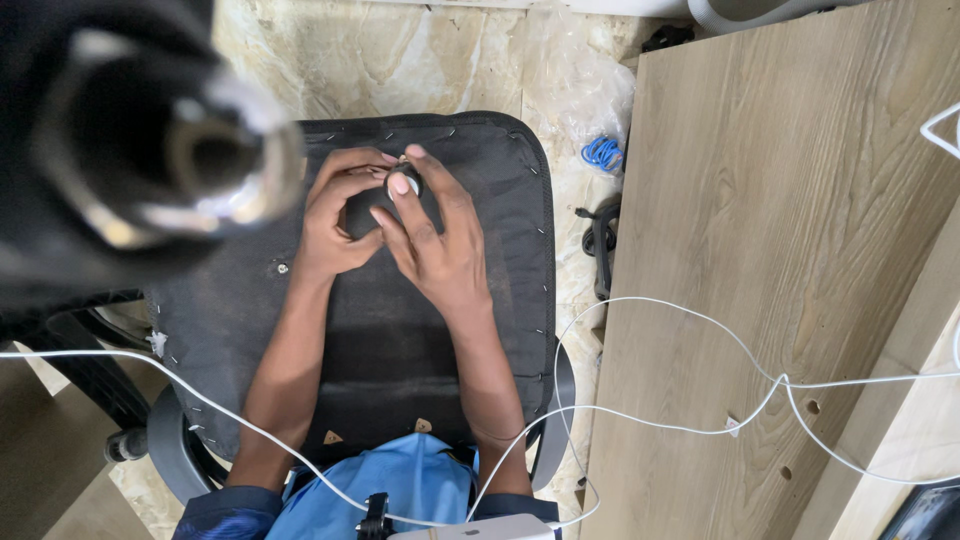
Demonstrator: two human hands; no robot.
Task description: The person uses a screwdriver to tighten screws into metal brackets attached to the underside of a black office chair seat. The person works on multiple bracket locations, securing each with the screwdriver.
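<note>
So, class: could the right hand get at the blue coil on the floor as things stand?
Probably yes. The blue coil lies in the open beside the chair, with nothing covering it. But the right hand is busy, sharing a small round part with the left hand.

Light: even, soft daylight is cast overall; shadows are kept faint.
Blur: the black cylindrical object (130, 150) at upper left is rendered heavily out of focus.
Sharpness: the wooden board (780, 250) is shown crisply.

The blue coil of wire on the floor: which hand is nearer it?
Right. The right hand is over the upturned chair seat, on the side toward the blue coil; the left hand is beyond it, farther away.
</note>
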